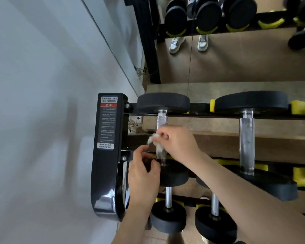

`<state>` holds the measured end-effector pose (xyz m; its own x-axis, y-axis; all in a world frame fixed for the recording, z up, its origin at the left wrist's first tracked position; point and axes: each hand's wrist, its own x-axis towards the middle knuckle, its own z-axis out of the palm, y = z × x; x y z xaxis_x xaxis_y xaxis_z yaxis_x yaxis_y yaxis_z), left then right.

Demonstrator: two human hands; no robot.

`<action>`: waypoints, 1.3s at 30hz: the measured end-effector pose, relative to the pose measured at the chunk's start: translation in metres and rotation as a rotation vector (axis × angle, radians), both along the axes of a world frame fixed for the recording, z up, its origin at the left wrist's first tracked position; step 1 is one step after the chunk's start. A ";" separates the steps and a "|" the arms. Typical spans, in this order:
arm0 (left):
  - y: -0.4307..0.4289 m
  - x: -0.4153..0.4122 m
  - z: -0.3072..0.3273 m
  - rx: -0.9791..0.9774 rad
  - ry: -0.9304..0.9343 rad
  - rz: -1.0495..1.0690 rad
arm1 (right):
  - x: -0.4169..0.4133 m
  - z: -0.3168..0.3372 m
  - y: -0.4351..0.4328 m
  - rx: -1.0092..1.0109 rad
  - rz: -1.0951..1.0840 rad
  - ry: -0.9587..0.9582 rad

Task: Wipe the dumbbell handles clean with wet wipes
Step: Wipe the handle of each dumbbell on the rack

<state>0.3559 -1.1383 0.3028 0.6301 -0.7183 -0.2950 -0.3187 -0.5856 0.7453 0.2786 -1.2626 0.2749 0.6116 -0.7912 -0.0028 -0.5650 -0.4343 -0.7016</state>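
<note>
black steel dumbbell rack (106,164), a warning label (108,120) on its left end plate. on the upper tier, in yellow cradles (300,107), lie the left dumbbell (163,103) and the larger right dumbbell (246,138), handles running near to far. on the lower tier sit the small left dumbbell (168,221) and the small right dumbbell (215,226), side by side.

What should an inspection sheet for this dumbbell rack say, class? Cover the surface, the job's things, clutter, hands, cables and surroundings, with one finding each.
Surface: black rack with yellow cradles on its shelves.
Job's things: wipe wrapped round the handle of the end dumbbell; the next handle is bare.
Clutter: nothing seen.
Hands: right hand grips the wipe on the handle; left hand is curled by that dumbbell's near end, grip unclear.
Cables: what look like thin wires behind the rack.
Surroundings: grey wall on the left; mirror behind, showing shoes.
</note>
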 end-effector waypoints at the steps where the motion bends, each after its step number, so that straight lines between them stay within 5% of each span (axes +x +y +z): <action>1: -0.002 0.000 0.001 0.002 -0.011 -0.009 | 0.009 0.003 -0.013 -0.096 -0.084 -0.023; 5: -0.019 0.010 0.011 -0.052 -0.120 -0.114 | 0.014 0.000 0.003 -0.095 -0.078 0.012; 7: -0.036 0.021 0.012 -0.022 -0.117 -0.153 | 0.002 -0.001 0.020 0.016 0.043 0.052; 11: -0.046 0.024 0.008 0.093 -0.083 -0.189 | -0.016 0.002 0.010 0.357 -0.071 -0.160; 20: -0.090 0.043 0.001 0.108 -0.325 -0.186 | -0.010 -0.022 0.003 -0.224 -0.385 -0.226; 25: -0.102 0.027 0.005 0.043 -0.204 -0.055 | 0.007 -0.018 0.002 0.052 -0.664 -0.456; 28: -0.089 0.021 0.007 -0.053 -0.052 -0.004 | 0.015 -0.017 0.009 0.069 -0.636 -0.538; 33: -0.109 0.027 0.007 -0.104 -0.212 -0.073 | 0.012 -0.020 0.011 -0.060 -0.473 -0.473; 39: -0.098 0.019 -0.005 -0.055 -0.339 -0.081 | 0.016 -0.019 0.005 -0.110 -0.543 -0.409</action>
<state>0.3753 -1.2360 0.2977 0.6258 -0.7791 -0.0379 -0.5974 -0.5100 0.6189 0.2946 -1.2576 0.2558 0.0636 -0.9682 0.2421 -0.4220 -0.2459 -0.8726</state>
